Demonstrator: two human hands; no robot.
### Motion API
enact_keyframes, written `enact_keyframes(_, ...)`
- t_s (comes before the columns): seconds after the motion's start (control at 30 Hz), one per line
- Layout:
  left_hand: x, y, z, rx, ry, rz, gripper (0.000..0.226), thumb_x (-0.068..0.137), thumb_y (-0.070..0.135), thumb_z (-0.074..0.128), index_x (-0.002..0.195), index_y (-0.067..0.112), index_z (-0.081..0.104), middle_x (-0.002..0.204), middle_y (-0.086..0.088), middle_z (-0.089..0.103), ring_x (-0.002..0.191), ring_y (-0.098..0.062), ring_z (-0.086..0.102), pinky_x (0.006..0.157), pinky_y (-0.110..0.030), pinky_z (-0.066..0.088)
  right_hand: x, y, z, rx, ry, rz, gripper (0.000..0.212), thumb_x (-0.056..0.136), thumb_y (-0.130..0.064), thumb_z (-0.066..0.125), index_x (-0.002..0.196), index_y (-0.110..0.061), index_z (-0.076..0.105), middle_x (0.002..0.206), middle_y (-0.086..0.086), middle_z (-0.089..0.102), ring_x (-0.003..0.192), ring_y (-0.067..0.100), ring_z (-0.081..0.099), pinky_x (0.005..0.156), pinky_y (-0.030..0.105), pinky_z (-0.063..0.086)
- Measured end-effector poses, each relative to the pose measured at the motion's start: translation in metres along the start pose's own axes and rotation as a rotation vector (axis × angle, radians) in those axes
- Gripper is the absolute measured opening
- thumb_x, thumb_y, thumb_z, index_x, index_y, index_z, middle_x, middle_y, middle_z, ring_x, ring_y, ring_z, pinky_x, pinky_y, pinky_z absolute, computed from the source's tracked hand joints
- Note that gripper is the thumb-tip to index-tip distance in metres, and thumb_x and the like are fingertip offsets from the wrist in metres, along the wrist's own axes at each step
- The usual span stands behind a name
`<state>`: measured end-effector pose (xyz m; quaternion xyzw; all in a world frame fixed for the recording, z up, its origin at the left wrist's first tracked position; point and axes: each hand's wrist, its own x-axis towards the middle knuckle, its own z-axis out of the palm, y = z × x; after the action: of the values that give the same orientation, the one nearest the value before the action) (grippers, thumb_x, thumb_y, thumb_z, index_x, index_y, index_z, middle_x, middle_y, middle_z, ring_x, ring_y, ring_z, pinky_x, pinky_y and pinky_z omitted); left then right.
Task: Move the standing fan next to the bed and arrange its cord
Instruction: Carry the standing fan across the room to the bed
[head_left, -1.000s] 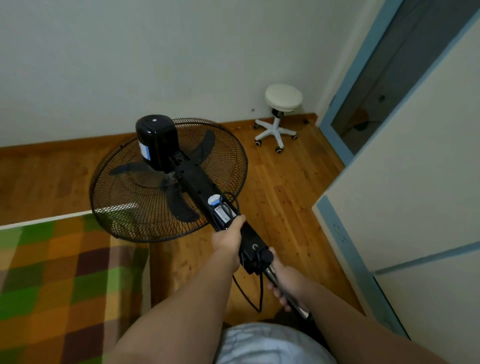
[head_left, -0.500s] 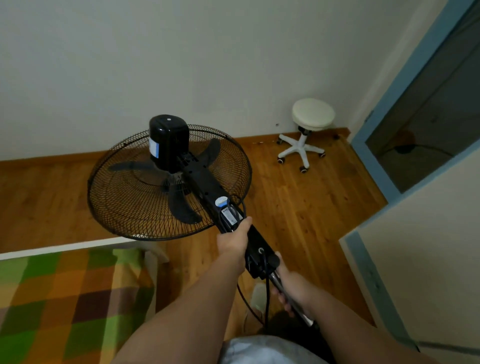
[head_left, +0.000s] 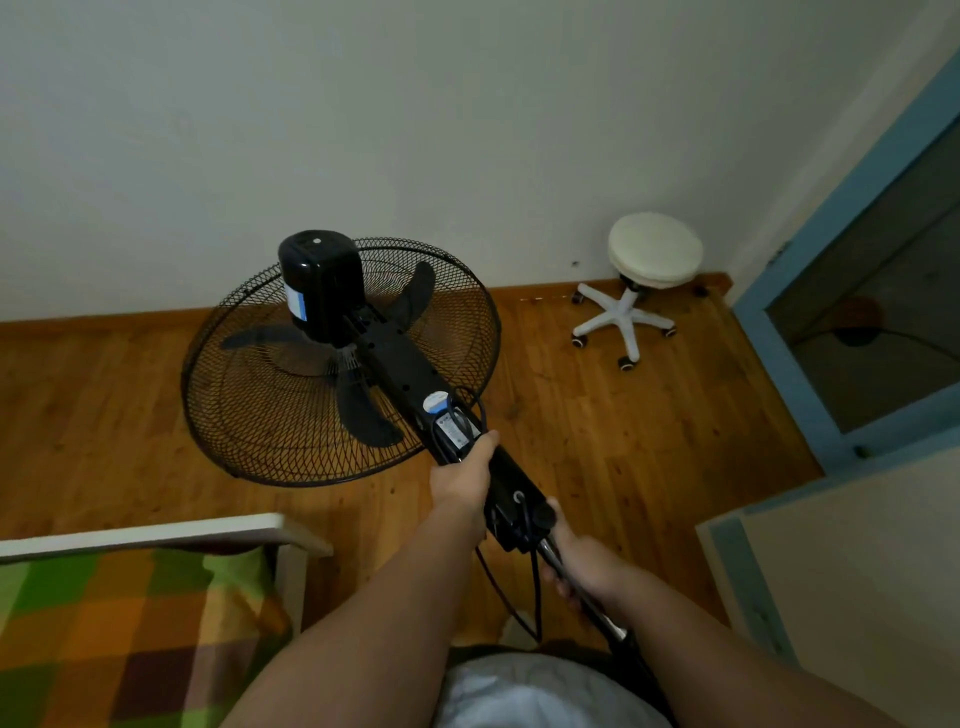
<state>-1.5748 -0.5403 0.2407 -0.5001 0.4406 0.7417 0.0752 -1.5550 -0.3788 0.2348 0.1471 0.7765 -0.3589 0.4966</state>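
Note:
A black standing fan (head_left: 322, 291) is tilted forward above the wooden floor, its wire cage facing away from me. My left hand (head_left: 462, 475) grips the black neck just below the labels. My right hand (head_left: 579, 564) is closed around the metal pole under the control box. The black cord (head_left: 501, 590) hangs in a loop from the control box between my arms. The fan's base is hidden below the frame. The bed (head_left: 130, 623), with a green, orange and brown checked cover and a white frame, lies at the lower left.
A white swivel stool (head_left: 652, 254) on castors stands against the far wall at the right. A blue-framed door (head_left: 852, 332) and a pale cabinet (head_left: 852, 571) close off the right side. Wooden floor (head_left: 597, 441) lies ahead of the fan.
The view has swung right and drawn back: the bed corner has slid down-left, the stool has come nearer the centre. The fan head now hangs over floor, off the bed. Both grips unchanged.

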Motion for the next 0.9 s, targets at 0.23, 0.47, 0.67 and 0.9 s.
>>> enact_keyframes(0.23,0.058,0.066,-0.014,-0.034,-0.016,-0.04,0.072,0.073,0.036,0.087,0.131,0.009,0.054,0.113,-0.014,0.069,0.1,-0.034,0.069,0.095,-0.053,0.055,0.038,-0.08,0.005,-0.032,0.012,0.044,0.091,0.078,-0.089,0.008,0.076,-0.014,0.06,0.061,0.001,0.051,0.058,0.019,0.05,0.062,0.03,0.043)
enact_keyframes(0.47,0.115,0.152,-0.048,-0.089,-0.022,-0.058,0.077,0.07,0.038,0.089,0.131,0.008,0.052,0.111,-0.016,0.069,0.095,-0.035,0.07,0.089,-0.052,0.058,0.071,-0.182,0.033,-0.052,0.01,0.039,0.087,0.084,-0.085,0.011,0.082,-0.014,0.061,0.066,0.002,0.053,0.062,0.018,0.049,0.063,0.03,0.042)
enact_keyframes(0.67,0.156,0.22,-0.095,-0.116,0.023,-0.029,0.067,0.067,0.04,0.09,0.118,0.01,0.062,0.1,-0.013,0.073,0.085,-0.031,0.073,0.073,-0.042,0.061,0.097,-0.264,0.07,-0.091,-0.052,-0.041,0.079,0.09,-0.078,0.008,0.079,-0.017,0.057,0.067,0.003,0.057,0.063,0.016,0.053,0.067,0.03,0.043)
enact_keyframes(0.9,0.181,0.281,-0.124,-0.207,0.084,0.029,0.058,0.07,0.037,0.09,0.112,0.014,0.058,0.099,-0.011,0.071,0.086,-0.031,0.071,0.076,-0.042,0.059,0.123,-0.339,0.086,-0.203,-0.086,-0.092,0.083,0.087,-0.081,0.008,0.075,-0.017,0.06,0.058,-0.001,0.057,0.057,0.015,0.054,0.063,0.028,0.045)
